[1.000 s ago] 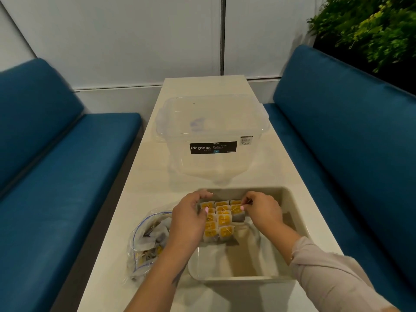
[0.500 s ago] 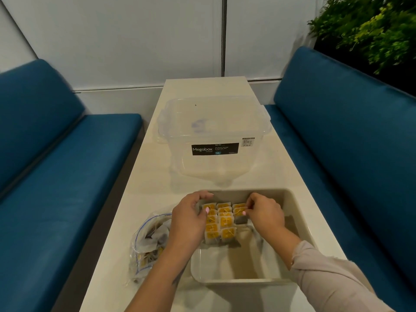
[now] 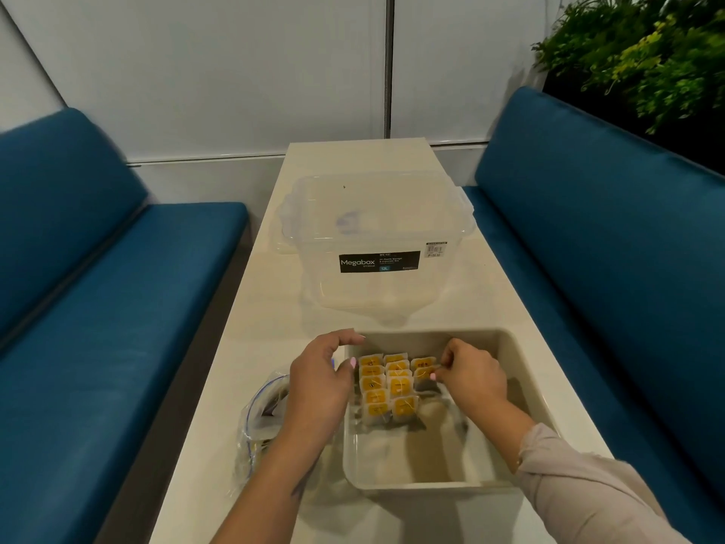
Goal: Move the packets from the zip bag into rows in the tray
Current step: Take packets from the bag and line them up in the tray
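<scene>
Fingers (image 3: 445, 357) of the right hand (image 3: 470, 376) curl and pinch a packet (image 3: 423, 374) in the tray (image 3: 525, 390). Left hand (image 3: 319, 380) fingers curl loosely beside the 3 packet rows (image 3: 386, 386), maybe touching. Behind its wrist lies the zip bag (image 3: 261, 418).

Packets (image 3: 386, 386): small pale sachets with yellow-orange labels, standing overlapped in three rows at the tray's far left part, the right row shortest.
Tray (image 3: 525, 386): cream, rectangular, deep-walled, sitting on the table's near end.
Zip bag (image 3: 261, 422): clear plastic, blue seal line, lying crumpled just left of the tray, contents indistinct.
</scene>
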The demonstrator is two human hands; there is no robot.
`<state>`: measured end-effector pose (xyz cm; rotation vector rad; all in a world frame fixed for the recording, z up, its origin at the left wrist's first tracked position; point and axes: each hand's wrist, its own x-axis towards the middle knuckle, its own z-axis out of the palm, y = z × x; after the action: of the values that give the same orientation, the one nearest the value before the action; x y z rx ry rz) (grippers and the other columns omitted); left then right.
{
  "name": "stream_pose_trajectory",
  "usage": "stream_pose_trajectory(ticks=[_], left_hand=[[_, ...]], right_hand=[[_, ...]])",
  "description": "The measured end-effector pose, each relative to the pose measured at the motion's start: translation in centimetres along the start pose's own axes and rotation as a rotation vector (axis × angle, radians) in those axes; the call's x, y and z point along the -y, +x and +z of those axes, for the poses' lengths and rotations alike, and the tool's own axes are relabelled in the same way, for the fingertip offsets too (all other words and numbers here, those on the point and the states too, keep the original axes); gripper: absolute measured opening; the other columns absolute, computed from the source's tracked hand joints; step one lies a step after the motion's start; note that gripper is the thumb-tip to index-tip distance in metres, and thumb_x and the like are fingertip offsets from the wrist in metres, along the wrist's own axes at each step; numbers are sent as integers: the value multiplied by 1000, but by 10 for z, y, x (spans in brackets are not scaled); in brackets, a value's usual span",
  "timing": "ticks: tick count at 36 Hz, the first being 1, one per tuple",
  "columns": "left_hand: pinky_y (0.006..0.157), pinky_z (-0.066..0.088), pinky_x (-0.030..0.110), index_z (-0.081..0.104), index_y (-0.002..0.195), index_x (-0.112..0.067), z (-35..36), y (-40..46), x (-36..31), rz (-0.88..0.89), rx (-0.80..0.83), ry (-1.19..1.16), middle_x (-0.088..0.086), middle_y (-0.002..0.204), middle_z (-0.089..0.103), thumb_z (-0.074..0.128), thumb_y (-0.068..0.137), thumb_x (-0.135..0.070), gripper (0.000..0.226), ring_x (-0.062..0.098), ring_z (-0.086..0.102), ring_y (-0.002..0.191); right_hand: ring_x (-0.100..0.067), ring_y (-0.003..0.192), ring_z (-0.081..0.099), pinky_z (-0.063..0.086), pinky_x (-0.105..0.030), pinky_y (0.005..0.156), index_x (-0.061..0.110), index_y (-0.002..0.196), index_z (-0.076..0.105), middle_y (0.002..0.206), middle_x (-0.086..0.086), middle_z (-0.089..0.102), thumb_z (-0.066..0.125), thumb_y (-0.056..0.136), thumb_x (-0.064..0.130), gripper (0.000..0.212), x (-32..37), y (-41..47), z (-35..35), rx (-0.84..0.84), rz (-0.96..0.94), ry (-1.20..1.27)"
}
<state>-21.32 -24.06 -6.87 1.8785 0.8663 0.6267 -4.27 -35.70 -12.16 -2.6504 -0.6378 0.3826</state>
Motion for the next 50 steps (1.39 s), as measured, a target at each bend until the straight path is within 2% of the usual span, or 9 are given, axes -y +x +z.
stream_pose_trajectory(ticks=[6, 13, 18, 23, 33, 39, 43, 47, 50], left_hand=[[94, 36, 18, 61, 91, -39, -6, -3, 0, -24, 2, 7, -20, 109, 59, 60, 89, -5, 35, -2, 49, 103], [91, 36, 17, 62, 91, -39, -7, -4, 6, -30, 3, 40, -25, 105, 57, 60, 89, -6, 34, -3, 49, 101], [90, 35, 16, 60, 89, -41, -9, -5, 9, -24, -6, 55, -22, 107, 58, 60, 88, -3, 38, -3, 48, 101], [92, 36, 16, 60, 88, -42, -10, -4, 9, -17, 1, 54, -20, 110, 59, 59, 88, -2, 40, -2, 50, 103], [96, 40, 21, 60, 89, -41, -11, -1, 6, -2, -18, 46, -21, 108, 58, 57, 89, -1, 40, -2, 49, 103], [94, 34, 14, 61, 92, -38, -17, 2, 6, 31, -29, 49, -19, 110, 60, 58, 89, -1, 37, -2, 51, 105], [78, 30, -3, 63, 86, -33, -34, 7, 8, 44, -77, 62, -18, 111, 61, 56, 87, 3, 37, -4, 54, 99], [85, 32, 11, 59, 82, -29, -56, 10, 16, 29, -103, 171, -15, 115, 61, 58, 85, 3, 32, 1, 51, 102], [68, 36, 6, 55, 104, -23, -70, 10, 25, -39, -51, 284, -7, 120, 58, 66, 82, -4, 31, -5, 50, 81]], right_hand=[[-18, 79, 53, 40, -26, 64, 28, 88, 58, 91, 3, 64, 74, 79, 35, 19, 0, 3, 6, 46, 78, 45], [-21, 89, 63, 51, -29, 70, 25, 91, 60, 94, 1, 67, 77, 71, 39, 30, 6, 8, 15, 107, 142, 77], [-22, 91, 63, 46, -27, 67, 21, 92, 61, 95, -1, 67, 77, 74, 40, 30, 9, 7, 17, 98, 144, 69], [-20, 87, 64, 52, -30, 70, 22, 92, 64, 93, 0, 68, 76, 73, 44, 32, 9, 6, 18, 84, 141, 59], [-20, 88, 63, 51, -28, 70, 22, 98, 63, 94, 0, 67, 77, 73, 44, 36, 4, 5, 15, 93, 186, 42], [-21, 87, 63, 44, -27, 66, 24, 89, 54, 94, 1, 65, 79, 71, 41, 35, 0, 4, 5, 114, 181, 73], [-18, 79, 60, 41, -26, 58, 27, 83, 52, 86, 3, 63, 72, 71, 28, 23, 5, 1, -6, 48, 173, 93], [-17, 76, 59, 39, -24, 54, 25, 81, 52, 82, 4, 62, 65, 70, 19, 17, 18, -4, -17, -29, 136, 151], [-17, 75, 58, 36, -24, 52, 25, 81, 52, 81, 5, 62, 65, 70, 22, 17, 32, -9, -25, -60, 68, 198]])
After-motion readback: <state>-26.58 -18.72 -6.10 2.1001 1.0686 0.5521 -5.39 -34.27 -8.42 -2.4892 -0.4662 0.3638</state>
